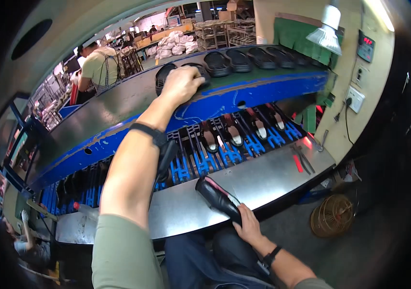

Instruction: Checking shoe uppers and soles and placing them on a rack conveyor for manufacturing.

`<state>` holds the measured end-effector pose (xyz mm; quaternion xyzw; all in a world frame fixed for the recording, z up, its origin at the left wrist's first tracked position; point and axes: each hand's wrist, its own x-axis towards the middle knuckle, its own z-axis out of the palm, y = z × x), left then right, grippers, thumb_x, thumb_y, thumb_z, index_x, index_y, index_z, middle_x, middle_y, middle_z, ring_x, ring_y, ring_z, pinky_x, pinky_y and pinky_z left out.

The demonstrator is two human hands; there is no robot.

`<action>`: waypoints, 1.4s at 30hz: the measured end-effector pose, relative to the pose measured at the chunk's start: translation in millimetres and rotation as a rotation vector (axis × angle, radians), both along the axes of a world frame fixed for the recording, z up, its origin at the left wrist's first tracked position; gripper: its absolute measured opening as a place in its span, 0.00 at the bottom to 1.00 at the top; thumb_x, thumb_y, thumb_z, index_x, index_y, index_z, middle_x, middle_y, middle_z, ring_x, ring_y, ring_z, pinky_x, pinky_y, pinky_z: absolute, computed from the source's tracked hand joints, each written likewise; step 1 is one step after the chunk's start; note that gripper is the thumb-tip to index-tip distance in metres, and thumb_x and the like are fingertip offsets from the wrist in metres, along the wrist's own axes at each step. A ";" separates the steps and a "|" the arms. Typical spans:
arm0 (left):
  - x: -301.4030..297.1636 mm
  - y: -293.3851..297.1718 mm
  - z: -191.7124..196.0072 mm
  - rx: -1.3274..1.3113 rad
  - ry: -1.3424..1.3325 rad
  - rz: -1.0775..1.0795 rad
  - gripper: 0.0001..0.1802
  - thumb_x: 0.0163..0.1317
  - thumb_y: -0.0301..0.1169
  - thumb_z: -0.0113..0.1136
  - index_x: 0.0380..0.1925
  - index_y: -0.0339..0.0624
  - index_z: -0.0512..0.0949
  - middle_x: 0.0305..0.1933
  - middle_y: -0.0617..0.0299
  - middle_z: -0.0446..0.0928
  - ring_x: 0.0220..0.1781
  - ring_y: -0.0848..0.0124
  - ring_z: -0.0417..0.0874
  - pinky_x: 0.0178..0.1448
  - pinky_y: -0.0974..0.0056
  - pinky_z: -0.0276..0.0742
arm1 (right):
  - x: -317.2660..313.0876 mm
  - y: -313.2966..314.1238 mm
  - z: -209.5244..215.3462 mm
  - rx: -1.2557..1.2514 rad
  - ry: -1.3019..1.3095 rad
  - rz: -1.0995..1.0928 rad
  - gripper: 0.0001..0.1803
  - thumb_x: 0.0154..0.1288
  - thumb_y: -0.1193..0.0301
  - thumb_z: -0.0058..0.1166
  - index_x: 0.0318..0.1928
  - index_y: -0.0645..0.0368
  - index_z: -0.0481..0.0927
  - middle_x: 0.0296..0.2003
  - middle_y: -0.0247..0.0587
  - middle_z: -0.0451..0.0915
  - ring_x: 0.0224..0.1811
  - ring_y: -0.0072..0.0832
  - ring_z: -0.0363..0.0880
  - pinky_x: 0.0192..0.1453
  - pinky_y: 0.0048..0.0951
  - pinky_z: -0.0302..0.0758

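Note:
My left hand (183, 84) reaches up to the far shelf, its fingers curled over the edge of a black shoe sole (206, 78). Much of that sole is hidden behind the hand. Another black sole (162, 79) lies just left of it, and several more soles (239, 60) stand in a row to the right. Low over the metal ledge, my right hand (247, 222) grips one end of a black leather shoe (215, 196). The shoe is tilted, with a pinkish inside edge showing toward the upper right.
Below the blue-edged shelf (263, 89), a rack of blue holders (200, 166) carries several shoes (235, 137). Pliers (306, 161) and a red-handled tool (297, 164) lie on the metal ledge (258, 173). A lamp (328, 33) hangs at upper right; a wicker basket (331, 216) stands on the floor. Other people work at left.

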<state>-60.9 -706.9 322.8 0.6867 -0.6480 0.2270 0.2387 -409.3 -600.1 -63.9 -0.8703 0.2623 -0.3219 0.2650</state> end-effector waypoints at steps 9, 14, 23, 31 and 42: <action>-267.8 322.8 -119.4 0.423 -0.046 -0.568 0.12 0.45 0.31 0.74 0.20 0.49 0.75 0.23 0.63 0.71 0.24 0.65 0.75 0.27 0.60 0.67 | -31.3 -53.6 196.3 -0.225 -0.170 0.230 0.25 0.53 0.63 0.73 0.48 0.62 0.80 0.37 0.53 0.83 0.39 0.51 0.83 0.45 0.43 0.80; -316.4 430.2 -309.2 0.511 0.532 -0.247 0.08 0.57 0.29 0.70 0.25 0.42 0.79 0.27 0.56 0.76 0.28 0.56 0.80 0.33 0.55 0.76 | -61.1 7.1 189.2 0.445 -0.209 0.370 0.22 0.62 0.65 0.69 0.51 0.66 0.81 0.41 0.45 0.85 0.44 0.28 0.84 0.52 0.30 0.79; -150.9 436.5 -370.2 -0.294 1.161 0.521 0.20 0.64 0.29 0.67 0.53 0.30 0.79 0.54 0.48 0.80 0.62 0.56 0.77 0.68 0.56 0.73 | -145.5 135.2 66.0 1.606 -0.524 0.507 0.43 0.70 0.38 0.51 0.65 0.66 0.70 0.52 0.51 0.82 0.51 0.39 0.84 0.58 0.40 0.81; -157.3 424.9 -325.6 -0.267 1.536 0.011 0.17 0.67 0.23 0.61 0.55 0.31 0.79 0.55 0.48 0.83 0.57 0.65 0.83 0.65 0.62 0.75 | -171.3 127.8 58.7 1.923 -0.435 0.398 0.43 0.66 0.37 0.56 0.64 0.63 0.73 0.53 0.57 0.82 0.53 0.53 0.84 0.60 0.53 0.82; -210.0 421.0 -232.9 -0.254 2.109 -0.754 0.48 0.63 0.60 0.61 0.69 0.32 0.63 0.71 0.31 0.64 0.77 0.43 0.64 0.75 0.41 0.67 | -165.0 104.0 57.0 2.060 -0.574 0.632 0.44 0.66 0.43 0.57 0.66 0.71 0.70 0.55 0.67 0.79 0.56 0.59 0.82 0.63 0.53 0.78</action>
